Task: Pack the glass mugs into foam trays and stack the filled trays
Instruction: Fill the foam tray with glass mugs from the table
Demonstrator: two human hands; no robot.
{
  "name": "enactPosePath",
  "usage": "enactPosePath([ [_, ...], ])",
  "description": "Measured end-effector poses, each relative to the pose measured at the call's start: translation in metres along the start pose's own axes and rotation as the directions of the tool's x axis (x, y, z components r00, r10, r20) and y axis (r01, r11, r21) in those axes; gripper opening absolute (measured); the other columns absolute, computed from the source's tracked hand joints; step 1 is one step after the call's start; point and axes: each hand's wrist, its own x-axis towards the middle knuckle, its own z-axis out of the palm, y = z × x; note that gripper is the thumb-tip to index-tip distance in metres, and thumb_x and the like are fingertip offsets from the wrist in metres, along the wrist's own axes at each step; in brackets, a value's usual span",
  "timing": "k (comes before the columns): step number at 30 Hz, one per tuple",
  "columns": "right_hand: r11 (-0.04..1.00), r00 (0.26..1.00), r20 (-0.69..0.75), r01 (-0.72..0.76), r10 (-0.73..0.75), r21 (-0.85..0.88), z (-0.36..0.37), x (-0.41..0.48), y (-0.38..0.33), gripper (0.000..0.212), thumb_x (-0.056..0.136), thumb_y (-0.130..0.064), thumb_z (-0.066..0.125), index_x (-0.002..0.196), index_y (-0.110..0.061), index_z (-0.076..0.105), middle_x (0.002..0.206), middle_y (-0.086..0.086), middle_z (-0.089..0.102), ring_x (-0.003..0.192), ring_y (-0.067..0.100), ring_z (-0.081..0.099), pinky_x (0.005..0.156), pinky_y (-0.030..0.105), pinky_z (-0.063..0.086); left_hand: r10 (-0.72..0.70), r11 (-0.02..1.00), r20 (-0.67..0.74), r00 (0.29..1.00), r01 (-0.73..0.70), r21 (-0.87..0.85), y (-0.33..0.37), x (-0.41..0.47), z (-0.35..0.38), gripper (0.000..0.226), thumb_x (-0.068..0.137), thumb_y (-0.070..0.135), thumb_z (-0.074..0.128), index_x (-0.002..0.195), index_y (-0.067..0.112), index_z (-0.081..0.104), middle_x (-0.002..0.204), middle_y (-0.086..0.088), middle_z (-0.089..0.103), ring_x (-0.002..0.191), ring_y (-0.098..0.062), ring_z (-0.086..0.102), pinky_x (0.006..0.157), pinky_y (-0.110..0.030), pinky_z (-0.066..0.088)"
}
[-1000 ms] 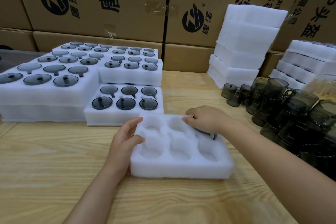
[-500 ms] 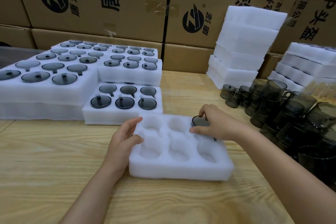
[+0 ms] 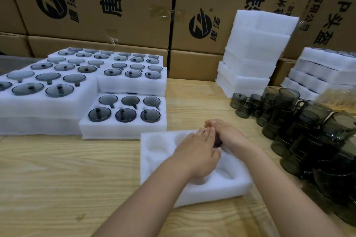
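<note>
Left hand (image 3: 194, 154): fingers (image 3: 204, 134) straight and together, laid flat across the far right part of the foam tray (image 3: 154, 159), tips against a smoked glass mug (image 3: 217, 141). Only a dark sliver of that mug shows between the two hands.

Right hand (image 3: 229, 136): arched over the mug from the right. Its fingers are blurred, so it cannot be told whether they grip the mug or merely cover it.

Location: the mug sits at the tray's far right pocket. The pockets that show are unfilled.

Handling, as a judgement: the glass is rigid, smooth and brittle, and likely slippery in a bare palm. It is best held round the body, not by the handle alone. The foam is soft and light and will yield, so a straight downward press should seat the mug.

Orientation: the mug's axis and handle are hidden. In the filled trays (image 3: 123, 131) to the left, each mug stands upright, round face up, handle in a side notch. The tray's long axis runs left to right, slightly skewed on the wooden table (image 3: 57, 179). Loose mugs (image 3: 300, 121) wait at the right
</note>
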Motion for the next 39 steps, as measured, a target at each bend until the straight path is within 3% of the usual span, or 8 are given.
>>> enactPosePath([
  [7, 0.974, 0.986, 0.109, 0.141, -0.123, -0.176, -0.007, -0.010, 0.007, 0.027, 0.103, -0.015, 0.032, 0.120, -0.016, 0.052, 0.100, -0.007, 0.059, 0.087, -0.002, 0.055, 0.070, 0.001, 0.043, -0.007, 0.995, 0.005, 1.000, 0.006, 0.101, -0.011, 0.007, 0.021, 0.063, 0.102, 0.043, 0.017, 0.152, 0.012, -0.006, 0.161, 0.002, -0.008, 0.146, -0.007, -0.012, 0.118, -0.029, -0.008],
  [14, 0.961, 0.989, 0.050, 0.144, -0.136, -0.238, -0.007, -0.009, 0.013, 0.025, 0.102, -0.020, 0.036, 0.112, -0.018, 0.059, 0.106, 0.001, 0.064, 0.098, 0.013, 0.058, 0.086, 0.021, 0.044, 0.008, 0.997, 0.074, 0.997, -0.002, -0.076, -0.015, -0.002, 0.003, 0.066, 0.101, 0.047, 0.024, 0.153, 0.015, -0.002, 0.161, 0.003, -0.006, 0.146, -0.004, -0.009, 0.117, -0.027, -0.009],
  [17, 0.978, 0.995, -0.008, 0.095, -0.098, -0.187, -0.008, -0.010, 0.016, 0.023, 0.099, -0.033, 0.043, 0.106, -0.020, 0.061, 0.104, 0.002, 0.062, 0.092, 0.013, 0.056, 0.081, 0.028, 0.044, -0.011, 0.971, -0.237, 0.971, -0.046, -0.235, -0.044, -0.031, -0.010, 0.052, 0.099, 0.049, 0.030, 0.147, 0.029, 0.032, 0.151, 0.022, 0.026, 0.139, 0.010, 0.013, 0.115, -0.017, 0.000],
  [20, 0.958, 0.952, -0.213, 0.170, -0.220, -0.231, -0.021, -0.008, 0.006, 0.030, 0.096, -0.042, 0.046, 0.113, -0.021, 0.059, 0.108, -0.009, 0.057, 0.088, 0.000, 0.051, 0.068, 0.015, 0.036, -0.318, 0.798, -0.528, 0.788, -0.078, -0.598, -0.078, -0.067, -0.009, 0.026, 0.090, 0.041, 0.043, 0.106, 0.038, 0.064, 0.112, 0.034, 0.062, 0.108, 0.014, 0.052, 0.088, -0.004, 0.036],
  [23, 0.876, 0.755, -0.505, 0.189, -0.419, -0.444, -0.048, 0.004, -0.023, 0.025, 0.095, -0.024, 0.050, 0.114, -0.012, 0.062, 0.114, 0.002, 0.057, 0.095, 0.012, 0.053, 0.075, 0.022, 0.036, -0.613, 0.657, -0.579, 0.538, -0.060, -0.752, -0.109, -0.088, 0.010, 0.022, 0.089, 0.028, 0.046, 0.086, 0.031, 0.067, 0.086, 0.013, 0.072, 0.090, -0.003, 0.065, 0.079, -0.014, 0.045],
  [26, 0.750, 0.612, -0.611, -0.044, -0.502, -0.660, -0.077, 0.020, -0.049, 0.032, 0.091, -0.018, 0.049, 0.121, -0.009, 0.056, 0.124, 0.010, 0.053, 0.115, 0.028, 0.043, 0.088, 0.034, 0.036, -0.701, 0.565, -0.513, 0.494, -0.053, -0.823, -0.126, -0.090, 0.023, 0.029, 0.097, 0.009, 0.046, 0.086, 0.025, 0.066, 0.084, 0.000, 0.072, 0.087, -0.015, 0.066, 0.077, -0.024, 0.050],
  [32, 0.108, 0.772, -0.547, -0.544, -0.324, -0.832, -0.133, 0.041, -0.071, 0.047, 0.090, -0.032, 0.052, 0.127, -0.005, 0.048, 0.137, 0.022, 0.038, 0.127, 0.040, 0.030, 0.104, 0.044, 0.029, -0.782, 0.419, -0.395, 0.482, -0.063, -0.906, -0.138, -0.082, 0.027, 0.031, 0.097, 0.004, 0.043, 0.085, 0.019, 0.067, 0.081, -0.003, 0.071, 0.079, -0.011, 0.066, 0.063, -0.016, 0.053],
  [39, 0.034, 0.794, -0.601, -0.600, -0.092, -0.799, -0.158, 0.048, -0.060, 0.029, 0.090, -0.018, 0.050, 0.117, -0.011, 0.058, 0.145, 0.022, 0.031, 0.137, 0.041, 0.017, 0.114, 0.057, 0.007, -0.774, 0.445, -0.385, 0.502, -0.002, -0.896, -0.138, -0.078, 0.027, 0.027, 0.095, 0.004, 0.048, 0.083, 0.017, 0.068, 0.074, 0.003, 0.072, 0.083, -0.016, 0.065, 0.078, -0.035, 0.050],
])
